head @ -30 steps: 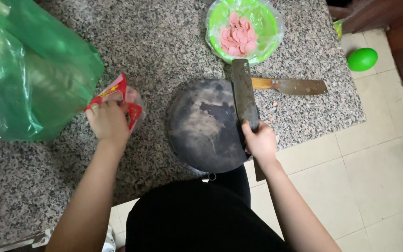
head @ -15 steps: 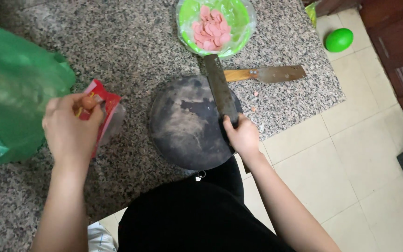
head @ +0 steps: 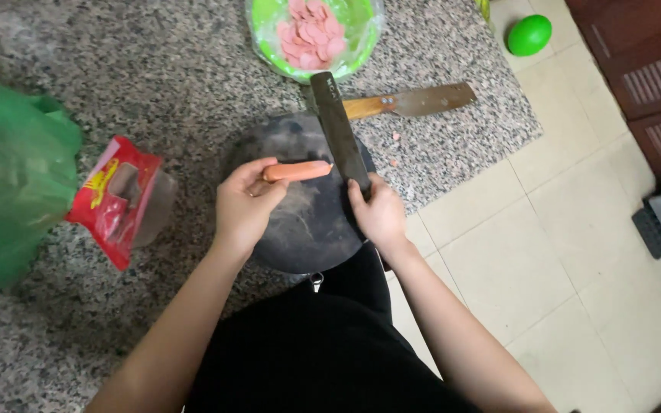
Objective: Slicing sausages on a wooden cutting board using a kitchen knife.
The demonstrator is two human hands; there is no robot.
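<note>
At table's near edge, on round dark board: L hand grips pink sausage; R hand clenched on dark cleaver, blade touching sausage tip. Far edge: green bowl w/ slices; 2nd knife beside it. Red wrapper left.

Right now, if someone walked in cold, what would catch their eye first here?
Probably the pink sausage pinched in the left hand over the round dark chopping board, with the right hand gripping a long dark cleaver beside it. Next, the bright green bowl of pink slices at the far edge of the speckled granite counter.
</note>
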